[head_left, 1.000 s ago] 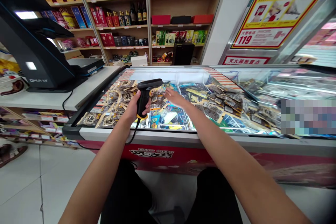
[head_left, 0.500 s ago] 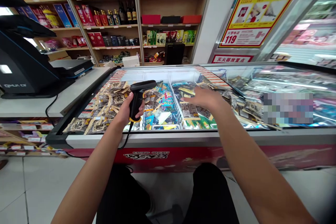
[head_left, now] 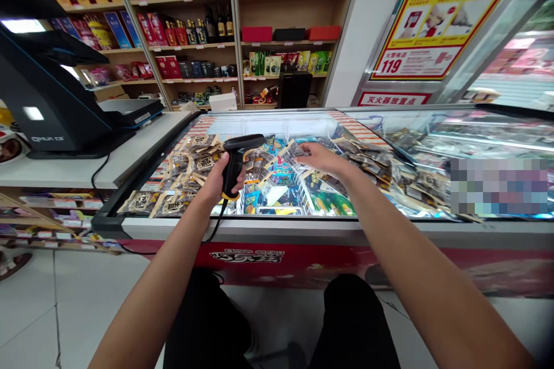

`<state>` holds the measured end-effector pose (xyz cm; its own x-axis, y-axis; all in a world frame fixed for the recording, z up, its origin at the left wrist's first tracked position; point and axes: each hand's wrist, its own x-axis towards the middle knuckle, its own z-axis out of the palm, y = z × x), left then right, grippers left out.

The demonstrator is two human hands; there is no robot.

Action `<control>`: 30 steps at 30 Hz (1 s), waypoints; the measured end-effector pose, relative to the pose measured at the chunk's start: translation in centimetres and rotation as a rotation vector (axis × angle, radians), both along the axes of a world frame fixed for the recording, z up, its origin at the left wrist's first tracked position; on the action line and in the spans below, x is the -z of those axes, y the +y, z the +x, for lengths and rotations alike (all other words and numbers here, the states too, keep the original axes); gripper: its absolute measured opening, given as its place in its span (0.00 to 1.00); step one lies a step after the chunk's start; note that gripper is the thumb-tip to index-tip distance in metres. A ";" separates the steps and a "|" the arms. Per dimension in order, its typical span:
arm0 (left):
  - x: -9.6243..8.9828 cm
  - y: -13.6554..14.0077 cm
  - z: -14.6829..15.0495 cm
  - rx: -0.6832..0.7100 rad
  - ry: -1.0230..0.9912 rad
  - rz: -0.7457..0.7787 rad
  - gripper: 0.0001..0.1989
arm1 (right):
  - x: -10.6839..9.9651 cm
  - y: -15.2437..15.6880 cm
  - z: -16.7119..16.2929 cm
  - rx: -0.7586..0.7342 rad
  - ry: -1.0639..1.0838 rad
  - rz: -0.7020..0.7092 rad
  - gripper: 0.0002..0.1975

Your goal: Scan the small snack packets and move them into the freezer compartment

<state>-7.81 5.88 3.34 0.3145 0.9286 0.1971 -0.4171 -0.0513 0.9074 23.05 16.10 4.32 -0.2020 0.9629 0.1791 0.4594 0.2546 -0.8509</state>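
Observation:
My left hand (head_left: pixel 215 182) is closed around the handle of a black barcode scanner (head_left: pixel 234 166) with yellow trim, its head pointing right and its cord hanging down. My right hand (head_left: pixel 325 160) pinches the edge of a see-through snack packet (head_left: pixel 293 154) with beige borders, over the chest freezer's wire baskets. Below it lie blue packets (head_left: pixel 283 172) and green-and-yellow packets (head_left: pixel 331 203). Similar beige-edged snack packets (head_left: pixel 190 164) are piled on the left part of the freezer, near the scanner. More such packets (head_left: pixel 367 155) lie right of my right hand.
The chest freezer (head_left: pixel 320 226) with a red front stands before my knees. To the left, a counter (head_left: pixel 147 141) carries a black scale-like machine (head_left: pixel 64 109). Shelves (head_left: pixel 289 46) of boxes and bottles rise behind, beside a fire-safety poster (head_left: pixel 450 17).
My right hand has moved left toward the scanner, and a snack packet now shows in its fingers. My left hand keeps its hold on the scanner. The view has shifted slightly left.

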 end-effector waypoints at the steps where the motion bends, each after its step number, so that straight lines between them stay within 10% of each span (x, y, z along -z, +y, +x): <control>1: 0.0 0.0 0.1 -0.006 0.002 -0.009 0.28 | 0.1 0.3 -0.7 0.025 0.078 0.000 0.18; 14: 0.4 0.3 0.3 -0.031 0.012 0.019 0.30 | 3.6 -1.1 -5.5 0.053 0.209 0.174 0.38; 30: 0.2 -0.1 0.4 0.003 0.082 0.049 0.31 | 4.0 -0.8 -5.5 0.075 0.250 0.102 0.30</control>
<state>-7.45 5.83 3.16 0.3340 0.9175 0.2158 -0.3420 -0.0954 0.9348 17.58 15.27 0.31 -0.0685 0.9479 0.3112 0.2590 0.3181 -0.9120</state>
